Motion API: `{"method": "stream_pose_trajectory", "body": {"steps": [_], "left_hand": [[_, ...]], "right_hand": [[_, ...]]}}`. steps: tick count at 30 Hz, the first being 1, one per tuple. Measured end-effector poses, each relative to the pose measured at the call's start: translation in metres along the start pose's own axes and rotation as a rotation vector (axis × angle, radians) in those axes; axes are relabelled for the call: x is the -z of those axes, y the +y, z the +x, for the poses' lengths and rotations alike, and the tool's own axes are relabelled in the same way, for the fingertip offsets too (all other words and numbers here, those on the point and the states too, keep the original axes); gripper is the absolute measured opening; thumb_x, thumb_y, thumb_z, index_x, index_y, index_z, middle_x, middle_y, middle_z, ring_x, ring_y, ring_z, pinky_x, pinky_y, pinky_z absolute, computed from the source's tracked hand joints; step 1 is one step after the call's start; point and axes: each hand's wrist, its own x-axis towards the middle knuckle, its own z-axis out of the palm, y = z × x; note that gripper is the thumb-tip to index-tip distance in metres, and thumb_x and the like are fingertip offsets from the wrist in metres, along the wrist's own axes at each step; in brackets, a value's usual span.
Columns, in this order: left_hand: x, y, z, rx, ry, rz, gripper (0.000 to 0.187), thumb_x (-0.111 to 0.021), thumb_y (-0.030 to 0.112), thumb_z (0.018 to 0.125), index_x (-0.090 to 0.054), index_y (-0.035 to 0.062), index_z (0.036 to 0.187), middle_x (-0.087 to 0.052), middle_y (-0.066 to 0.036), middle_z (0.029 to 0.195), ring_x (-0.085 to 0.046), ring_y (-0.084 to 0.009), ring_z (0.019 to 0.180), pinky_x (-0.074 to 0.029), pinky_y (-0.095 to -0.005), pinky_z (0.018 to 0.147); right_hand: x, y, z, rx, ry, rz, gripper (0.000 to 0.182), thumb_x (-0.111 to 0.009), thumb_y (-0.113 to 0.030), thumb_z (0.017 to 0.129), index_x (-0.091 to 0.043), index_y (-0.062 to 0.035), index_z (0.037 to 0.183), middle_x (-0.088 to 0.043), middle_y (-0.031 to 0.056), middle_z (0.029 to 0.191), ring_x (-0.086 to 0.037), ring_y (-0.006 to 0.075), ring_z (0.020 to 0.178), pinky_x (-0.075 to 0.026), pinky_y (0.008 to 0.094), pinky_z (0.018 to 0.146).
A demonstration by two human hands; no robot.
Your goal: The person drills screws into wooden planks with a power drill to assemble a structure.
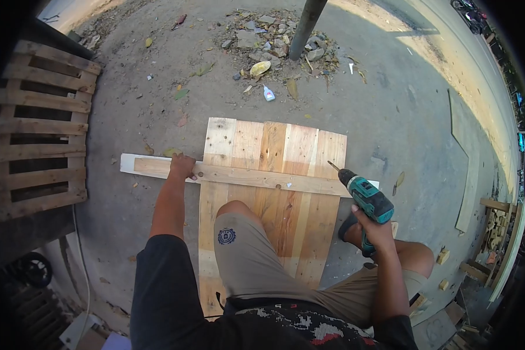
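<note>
- Left hand (182, 166) presses flat, fingers spread, on one wooden crosspiece (245, 175).
- The crosspiece lies across one panel (274, 146) of five joined boards on the ground.
- Right hand (374, 228) clenches one teal cordless drill (364, 198), bit raised beside the crosspiece's right end.

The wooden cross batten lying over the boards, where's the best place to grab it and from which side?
Grip the wooden cross batten at its free left end, which overhangs the boards, probably from above, fingers over the far edge. The left hand already presses there; the right hand holds the drill at the other end.
</note>
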Motion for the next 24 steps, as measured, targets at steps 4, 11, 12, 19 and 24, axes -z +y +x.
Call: {"method": "stream_pose_trajectory", "body": {"steps": [4,11,12,19,24], "left_hand": [[0.008,0.015,-0.046,-0.115,-0.026,0.093,0.055,-0.085,0.045,0.066,-0.069,0.0181,0.111,-0.068,-0.003,0.113,-0.059,-0.024,0.114,-0.039,-0.0432,0.1],[-0.032,-0.011,-0.114,-0.219,0.174,-0.046,0.042,-0.078,0.046,0.072,-0.071,0.0136,0.098,-0.065,-0.006,0.1,-0.057,-0.0253,0.106,-0.04,-0.0428,0.095],[-0.014,-0.013,-0.118,-0.232,0.175,-0.069,0.042,-0.077,0.047,0.072,-0.071,0.0122,0.095,-0.065,-0.006,0.099,-0.057,-0.0256,0.106,-0.04,-0.0426,0.094],[0.127,-0.029,-0.167,-0.331,0.4,-0.368,0.049,-0.079,0.054,0.068,-0.068,0.0075,0.082,-0.064,-0.008,0.086,-0.059,-0.0266,0.094,-0.04,-0.0396,0.089],[0.166,-0.016,-0.201,-0.31,0.421,-0.354,0.048,-0.079,0.052,0.069,-0.069,0.0074,0.081,-0.063,-0.007,0.083,-0.059,-0.0261,0.091,-0.04,-0.0396,0.09]], "right_hand": [[0.008,0.006,0.003,-0.034,0.009,0.023,0.024,-0.077,-0.021,0.086,-0.065,-0.0043,0.097,-0.06,-0.0012,0.071,-0.052,0.0069,0.055,-0.042,0.0252,0.051],[0.007,-0.002,0.004,-0.003,-0.029,0.042,0.027,-0.077,-0.023,0.086,-0.065,-0.0036,0.1,-0.06,-0.0022,0.072,-0.052,0.0065,0.055,-0.042,0.0241,0.05],[0.008,-0.003,0.004,-0.003,-0.038,0.047,0.027,-0.077,-0.023,0.086,-0.065,-0.0037,0.1,-0.06,-0.0022,0.073,-0.051,0.0066,0.055,-0.042,0.024,0.05],[0.023,-0.017,-0.002,0.08,0.024,0.14,0.023,-0.075,-0.022,0.087,-0.064,-0.0059,0.098,-0.058,-0.0022,0.073,-0.052,0.0079,0.054,-0.041,0.024,0.05],[0.042,-0.017,-0.003,0.122,0.08,0.197,0.026,-0.075,-0.022,0.087,-0.064,-0.0035,0.103,-0.061,-0.0011,0.078,-0.051,0.0067,0.055,-0.042,0.0235,0.05]]}}
